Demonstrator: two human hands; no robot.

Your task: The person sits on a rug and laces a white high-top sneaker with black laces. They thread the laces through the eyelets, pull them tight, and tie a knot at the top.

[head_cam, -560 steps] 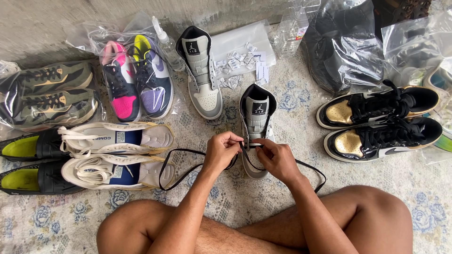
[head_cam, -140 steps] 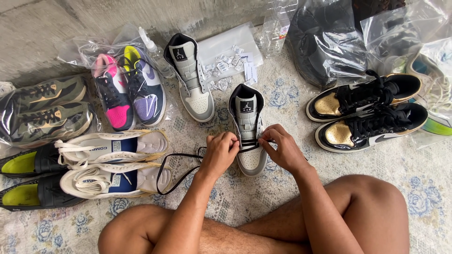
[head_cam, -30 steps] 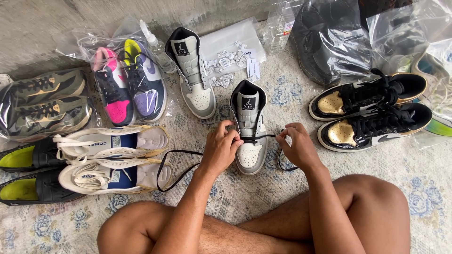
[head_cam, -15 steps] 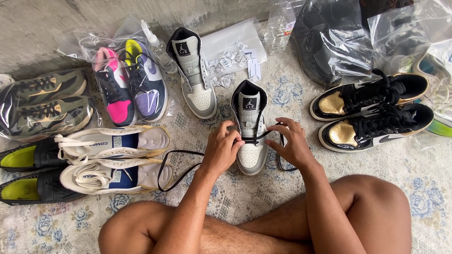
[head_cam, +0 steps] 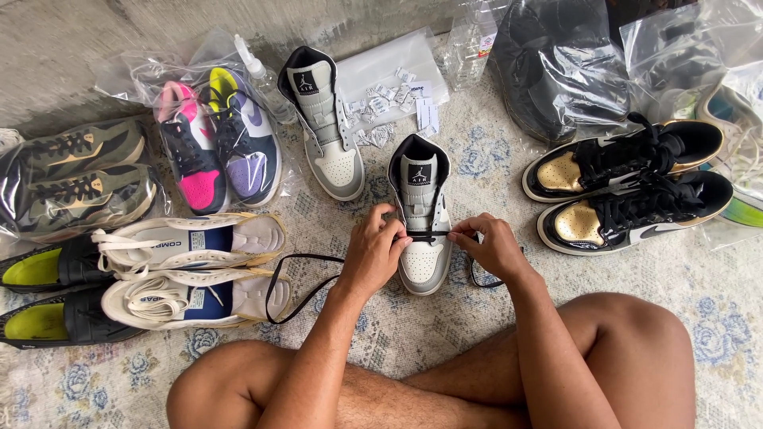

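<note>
Grey-and-white high-top sneaker [head_cam: 424,238] upright on the patterned rug [head_cam: 477,151], toe toward the crossed legs, tongue toward the wall. Black lace [head_cam: 306,278] stretched flat across the lowest eyelets, pinched at either side: left hand [head_cam: 375,253] closed on the lace at the shoe's left edge, right hand [head_cam: 490,245] closed on it at the right edge, hands apart with the shoe between them. Long slack tail looping off to the left over the rug, shorter loop showing by the right wrist.

Likely trouble: uneven ends, given far more lace on the left than the right; a twist in the flat lace if pulled through carelessly; the light shoe skidding or tipping under a one-sided tug.

Matching unlaced sneaker [head_cam: 326,131] just up and left. Clear bag [head_cam: 211,139] holding a pink-and-purple pair; another clear bag [head_cam: 71,179] around an olive pair. Small white packets in a flat clear pouch [head_cam: 389,87]. Dark shoes in a large plastic bag [head_cam: 556,71]. Loose on the rug: black-and-gold pair [head_cam: 628,191], cream pair [head_cam: 191,270], black pair with yellow insoles [head_cam: 44,298].
</note>
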